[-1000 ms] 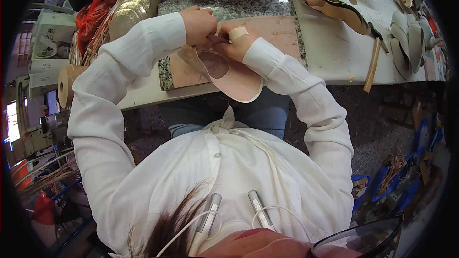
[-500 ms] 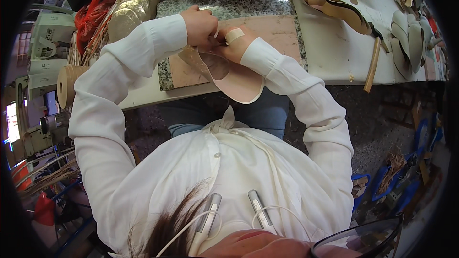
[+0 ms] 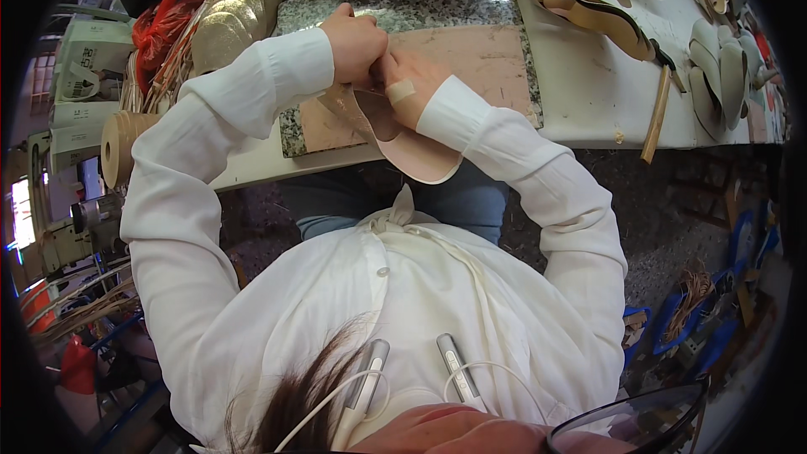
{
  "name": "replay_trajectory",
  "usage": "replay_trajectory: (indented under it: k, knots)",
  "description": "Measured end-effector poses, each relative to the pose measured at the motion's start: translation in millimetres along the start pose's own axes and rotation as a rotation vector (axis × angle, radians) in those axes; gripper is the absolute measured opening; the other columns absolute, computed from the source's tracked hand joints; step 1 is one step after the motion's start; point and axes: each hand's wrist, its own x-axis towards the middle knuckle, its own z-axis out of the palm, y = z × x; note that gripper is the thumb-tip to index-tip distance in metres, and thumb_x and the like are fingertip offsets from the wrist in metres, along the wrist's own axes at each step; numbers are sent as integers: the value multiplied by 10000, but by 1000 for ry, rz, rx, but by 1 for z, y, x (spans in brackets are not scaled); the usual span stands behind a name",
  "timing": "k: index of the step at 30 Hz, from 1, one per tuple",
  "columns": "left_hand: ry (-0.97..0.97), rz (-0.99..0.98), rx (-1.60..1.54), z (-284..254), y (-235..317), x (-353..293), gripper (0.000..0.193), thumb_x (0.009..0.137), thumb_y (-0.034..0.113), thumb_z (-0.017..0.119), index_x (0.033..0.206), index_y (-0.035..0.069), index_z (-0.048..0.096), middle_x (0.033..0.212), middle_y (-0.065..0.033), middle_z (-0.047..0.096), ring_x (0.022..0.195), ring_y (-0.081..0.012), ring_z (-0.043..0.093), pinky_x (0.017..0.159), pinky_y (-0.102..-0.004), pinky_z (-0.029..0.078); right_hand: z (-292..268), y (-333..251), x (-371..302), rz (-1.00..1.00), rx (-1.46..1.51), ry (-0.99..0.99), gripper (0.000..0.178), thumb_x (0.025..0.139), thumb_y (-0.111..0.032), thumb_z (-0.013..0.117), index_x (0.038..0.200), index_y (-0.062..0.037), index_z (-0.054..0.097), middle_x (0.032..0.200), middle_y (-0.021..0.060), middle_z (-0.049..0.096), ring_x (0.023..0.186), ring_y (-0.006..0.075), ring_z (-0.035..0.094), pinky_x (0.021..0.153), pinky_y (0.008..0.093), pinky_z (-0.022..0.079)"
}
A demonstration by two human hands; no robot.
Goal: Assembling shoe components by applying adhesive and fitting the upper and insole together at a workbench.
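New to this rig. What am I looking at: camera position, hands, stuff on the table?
No machine here: just a person's bare left hand and right hand, seen from above by a wide fisheye camera worn on the head, so straight edges bend.

The hands meet at the far end of a curved pale-pink piece, which they hold; fingertips are hidden, so each hand's exact hold isn't clear.

On the white table lie a speckled stone slab, a pinkish sheet on it, and a wooden-handled hammer at right.
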Motion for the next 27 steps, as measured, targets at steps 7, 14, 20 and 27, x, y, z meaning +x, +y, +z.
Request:
replay_trajectory:
  k: [7,14,20,27]
  knots:
    - [-60,-35,-45,-1,-2,1,308,649,385,714,720,84,709,718,-72,636,922,-234,567,859,-420,365,-3,15,-26,-81,-274,233,232,836,-184,554,1046,-87,542,1049,75,544,1000,239,536,738,385,403]
    - [-99,-2,-68,-12,-1,4,240,668,326,701,710,90,702,724,-54,634,933,-219,548,845,-411,354,-7,30,-45,-396,-349,130,365,800,-268,603,1157,-195,637,1094,-3,547,1025,171,514,833,384,369]
    - [-128,46,-109,-10,-13,-3,194,699,304,673,706,110,689,683,-30,623,906,-220,542,825,-408,362,-24,17,-31,-315,-219,-21,420,834,-473,585,1195,-267,638,1091,12,543,1074,195,478,877,417,358]
    - [-90,73,-151,1,-18,0,220,747,310,672,686,99,670,718,-39,638,875,-237,564,793,-413,398,-19,7,-14,-272,-195,-80,491,794,-548,598,1181,-249,648,1127,39,523,1069,224,454,895,429,344]
